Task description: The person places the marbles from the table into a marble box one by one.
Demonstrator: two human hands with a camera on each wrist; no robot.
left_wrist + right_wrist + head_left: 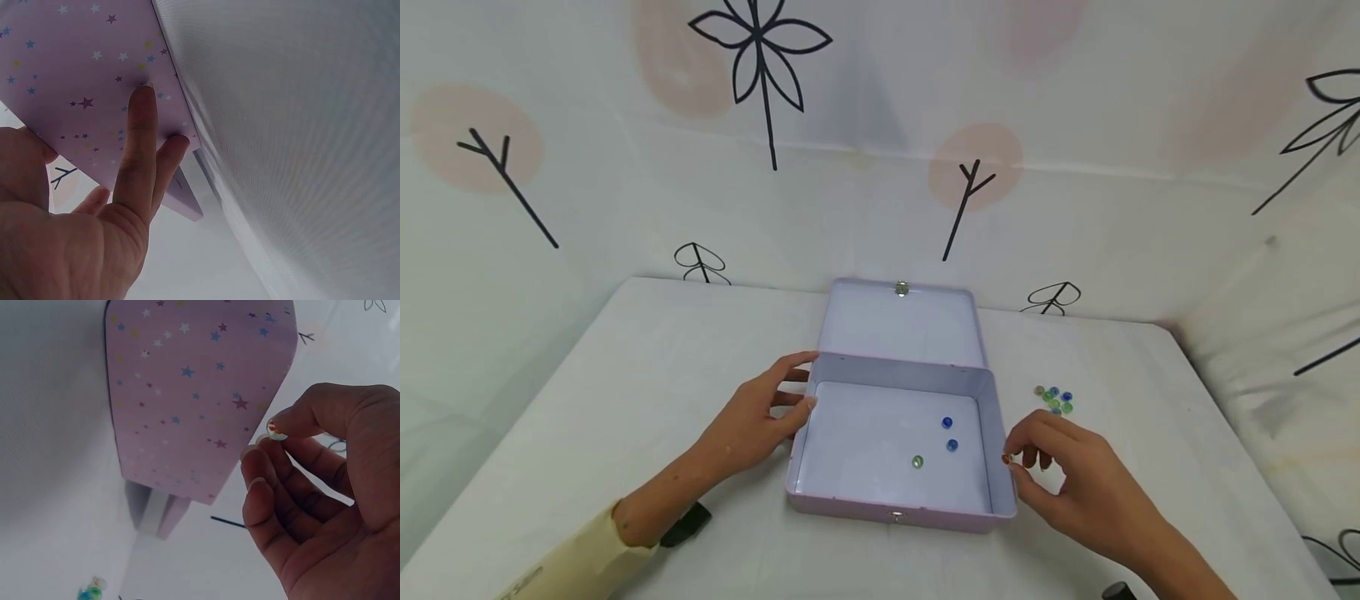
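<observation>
An open lilac metal box (865, 492) lies on the table with two blue marbles (947, 423) and a green marble (917, 462) inside. My left hand (752, 421) grips its left wall, thumb at the rim and fingers against the star-printed outer side (69, 87). Over at the right rim, my right hand (1086, 479) pinches a clear marble with an orange-red swirl (275, 430) between thumb and fingertip. In the head view that marble overlaps the box's right edge.
A loose cluster of green and blue marbles (1052, 402) lies on the white-covered table (715, 333), to the right of the box. The lid (902, 321) is tipped back behind the box. A patterned cloth (865, 200) hangs along the back.
</observation>
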